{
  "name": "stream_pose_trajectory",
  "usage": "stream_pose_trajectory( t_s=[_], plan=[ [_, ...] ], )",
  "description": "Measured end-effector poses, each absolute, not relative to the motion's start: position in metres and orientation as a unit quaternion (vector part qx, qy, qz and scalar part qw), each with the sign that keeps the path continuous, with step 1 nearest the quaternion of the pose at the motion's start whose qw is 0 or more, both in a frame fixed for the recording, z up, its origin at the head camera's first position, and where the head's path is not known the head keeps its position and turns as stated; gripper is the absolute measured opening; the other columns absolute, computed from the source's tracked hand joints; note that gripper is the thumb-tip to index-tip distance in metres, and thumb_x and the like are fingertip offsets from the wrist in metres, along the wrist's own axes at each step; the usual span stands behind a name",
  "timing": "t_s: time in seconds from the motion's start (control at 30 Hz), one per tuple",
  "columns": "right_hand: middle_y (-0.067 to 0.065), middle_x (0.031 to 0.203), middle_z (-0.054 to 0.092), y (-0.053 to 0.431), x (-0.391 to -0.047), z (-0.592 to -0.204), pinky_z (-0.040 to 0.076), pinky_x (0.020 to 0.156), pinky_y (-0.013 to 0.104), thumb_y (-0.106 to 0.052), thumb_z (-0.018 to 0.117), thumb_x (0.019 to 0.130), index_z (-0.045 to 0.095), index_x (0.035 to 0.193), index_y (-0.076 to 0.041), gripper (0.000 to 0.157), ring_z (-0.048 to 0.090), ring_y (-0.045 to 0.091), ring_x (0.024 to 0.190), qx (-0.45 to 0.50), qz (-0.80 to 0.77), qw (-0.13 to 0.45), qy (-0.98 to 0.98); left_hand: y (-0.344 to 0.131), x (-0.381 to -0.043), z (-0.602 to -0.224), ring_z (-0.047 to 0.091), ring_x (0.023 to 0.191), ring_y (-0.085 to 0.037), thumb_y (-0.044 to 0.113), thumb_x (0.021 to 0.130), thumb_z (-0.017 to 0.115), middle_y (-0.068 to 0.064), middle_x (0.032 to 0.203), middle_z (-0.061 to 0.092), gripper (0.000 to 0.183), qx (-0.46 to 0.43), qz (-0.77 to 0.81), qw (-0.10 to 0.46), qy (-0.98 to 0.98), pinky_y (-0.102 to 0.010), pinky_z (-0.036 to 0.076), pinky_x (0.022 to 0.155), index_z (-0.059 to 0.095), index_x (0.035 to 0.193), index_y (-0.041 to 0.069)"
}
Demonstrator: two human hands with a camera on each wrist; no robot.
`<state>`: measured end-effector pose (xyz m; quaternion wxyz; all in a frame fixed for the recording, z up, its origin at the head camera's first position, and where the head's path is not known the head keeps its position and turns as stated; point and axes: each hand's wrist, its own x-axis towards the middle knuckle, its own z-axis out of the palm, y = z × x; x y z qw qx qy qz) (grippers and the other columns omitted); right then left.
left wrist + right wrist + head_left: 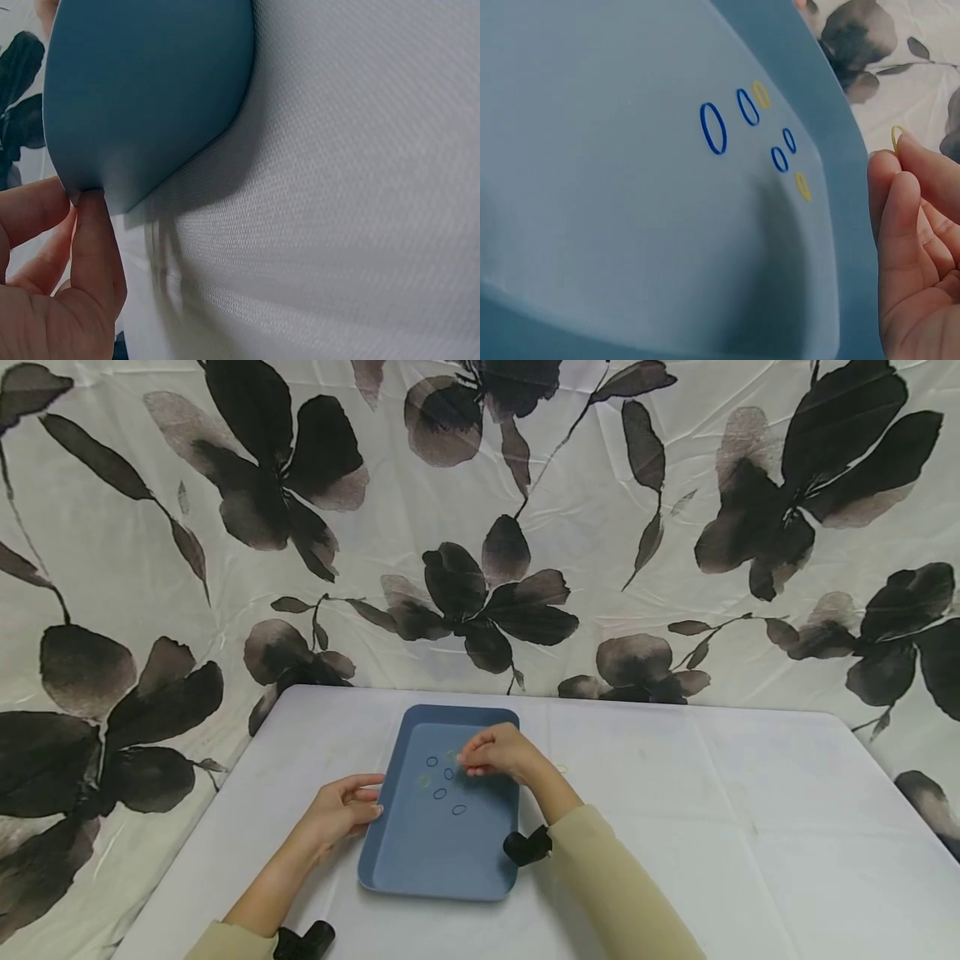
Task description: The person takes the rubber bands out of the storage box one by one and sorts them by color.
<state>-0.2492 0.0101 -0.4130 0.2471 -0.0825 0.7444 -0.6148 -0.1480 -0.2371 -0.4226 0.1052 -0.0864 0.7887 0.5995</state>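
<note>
Left grip (341,810) pinches tray (420,860) rim, probably steadying it. Right grip (501,752) has yellow ring (893,140) in fingertips, likely because it's thin; blue rings (703,127) near it.

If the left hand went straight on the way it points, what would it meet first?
The blue tray, at once: the left hand pinches its rim, with no gap visible between them.
</note>
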Motion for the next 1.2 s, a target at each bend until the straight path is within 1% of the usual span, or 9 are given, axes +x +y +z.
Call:
stream_pose_trajectory(
  t_s=[0.23,0.53,0.77,0.97,1.2],
  plan=[
    [0.006,0.067,0.065,0.016,-0.252,-0.407,0.054,0.067,0.032,-0.001,0.071,0.080,0.067,0.084,0.007,0.010,0.062,0.012,0.058,-0.093,-0.619,0.240,0.742,-0.238,-0.149,-0.421,0.060,0.085,-0.015,-0.004,0.083,0.062,-0.022,0.114,0.054,0.053,-0.087,0.599,0.104,0.789,-0.029,0.051,0.068,0.045,0.133,-0.006],
    [0.007,0.070,0.066,0.028,-0.254,-0.401,0.054,0.073,0.038,-0.003,0.072,0.079,0.067,0.086,0.007,0.013,0.063,0.013,0.060,-0.087,-0.605,0.230,0.757,-0.236,-0.150,-0.420,0.060,0.084,-0.015,-0.005,0.083,0.062,-0.021,0.112,0.054,0.053,-0.090,0.598,0.103,0.790,-0.029,0.051,0.067,0.045,0.133,-0.005],
    [0.006,0.069,0.065,0.036,-0.256,-0.398,0.054,0.068,0.033,-0.002,0.071,0.079,0.066,0.085,0.007,0.012,0.062,0.013,0.061,-0.091,-0.608,0.226,0.756,-0.237,-0.150,-0.419,0.060,0.085,-0.015,-0.005,0.083,0.061,-0.022,0.113,0.054,0.053,-0.081,0.601,0.104,0.789,-0.028,0.051,0.068,0.044,0.133,-0.006],
    [0.006,0.069,0.065,0.043,-0.255,-0.398,0.054,0.070,0.035,-0.001,0.071,0.080,0.066,0.085,0.007,0.011,0.063,0.013,0.061,-0.093,-0.605,0.222,0.759,-0.237,-0.150,-0.421,0.060,0.083,-0.014,-0.006,0.082,0.061,-0.021,0.111,0.054,0.052,-0.084,0.602,0.100,0.788,-0.028,0.051,0.067,0.045,0.132,-0.007],
    [0.006,0.070,0.066,0.050,-0.256,-0.400,0.054,0.068,0.034,0.001,0.070,0.080,0.065,0.085,0.008,0.010,0.063,0.013,0.062,-0.089,-0.613,0.219,0.754,-0.236,-0.148,-0.422,0.060,0.082,-0.013,-0.006,0.082,0.060,-0.021,0.109,0.055,0.052,-0.083,0.609,0.101,0.783,-0.027,0.051,0.067,0.044,0.132,-0.008]
  ],
)
